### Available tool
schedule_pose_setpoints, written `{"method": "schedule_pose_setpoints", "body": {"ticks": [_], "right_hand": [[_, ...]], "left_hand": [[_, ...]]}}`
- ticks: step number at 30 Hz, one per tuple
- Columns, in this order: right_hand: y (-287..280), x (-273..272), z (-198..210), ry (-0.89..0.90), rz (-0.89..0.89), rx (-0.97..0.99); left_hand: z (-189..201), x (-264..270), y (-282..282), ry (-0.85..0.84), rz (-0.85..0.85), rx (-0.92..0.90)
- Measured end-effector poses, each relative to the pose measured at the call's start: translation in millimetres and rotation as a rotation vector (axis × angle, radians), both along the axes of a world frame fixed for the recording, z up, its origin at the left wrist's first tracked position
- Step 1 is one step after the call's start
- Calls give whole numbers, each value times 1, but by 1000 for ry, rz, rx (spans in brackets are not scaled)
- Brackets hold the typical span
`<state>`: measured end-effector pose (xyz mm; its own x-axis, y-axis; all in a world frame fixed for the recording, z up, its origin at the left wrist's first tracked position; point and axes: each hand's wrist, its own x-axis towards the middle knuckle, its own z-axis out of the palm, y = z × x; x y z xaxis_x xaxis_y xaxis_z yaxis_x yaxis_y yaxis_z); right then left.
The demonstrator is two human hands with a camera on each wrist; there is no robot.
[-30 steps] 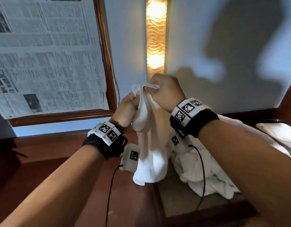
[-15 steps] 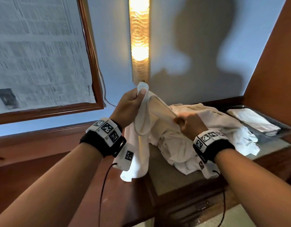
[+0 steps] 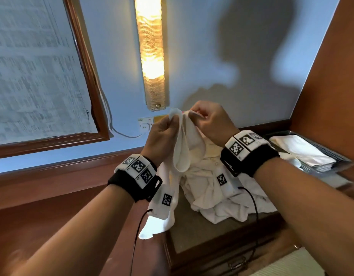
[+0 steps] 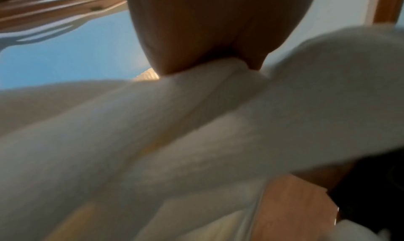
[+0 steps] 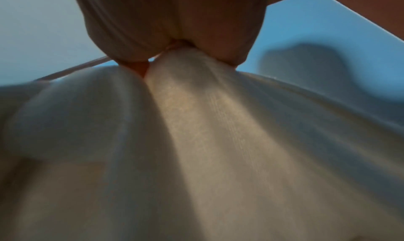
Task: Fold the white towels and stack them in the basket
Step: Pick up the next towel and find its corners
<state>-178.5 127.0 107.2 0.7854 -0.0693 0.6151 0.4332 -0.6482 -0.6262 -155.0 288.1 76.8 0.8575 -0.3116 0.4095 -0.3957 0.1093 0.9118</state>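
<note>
White terry towel hangs from two pinches held close together: the left hand and right hand each clamp its top edge. If they hold mismatched corners (the wrist views show only bunched cloth), the fold would skew. Behind, the unfolded pile could snag it; farther right, the basket holds folded towels.

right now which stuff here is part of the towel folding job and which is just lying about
Part of the job:
- held towel, pinched by left hand and right hand
- pile of unfolded towels
- basket with folded towels in it

Just there:
- wall lamp
- framed newsprint
- wall socket
</note>
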Motion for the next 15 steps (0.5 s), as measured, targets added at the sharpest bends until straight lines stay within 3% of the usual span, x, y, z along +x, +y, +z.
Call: {"method": "schedule_pose_setpoints", "body": {"ticks": [3,7,10,13,15], "right_hand": [[-15,4,8,-10,-72,-67],[-29,-6,-7,9,-62,-140],[-36,-10,-31,58,39,-166],[-66,-4,-65,143,-39,-326],[-93,-2,-90,301,-149,-411]], "left_hand": [[0,-4,-18,101,-68,-28],[-5,12,-31,16,-12,75],[-5,22,-33,-35,56,97],[-3,25,-22,31,148,78],[-2,25,-13,63,143,50]]}}
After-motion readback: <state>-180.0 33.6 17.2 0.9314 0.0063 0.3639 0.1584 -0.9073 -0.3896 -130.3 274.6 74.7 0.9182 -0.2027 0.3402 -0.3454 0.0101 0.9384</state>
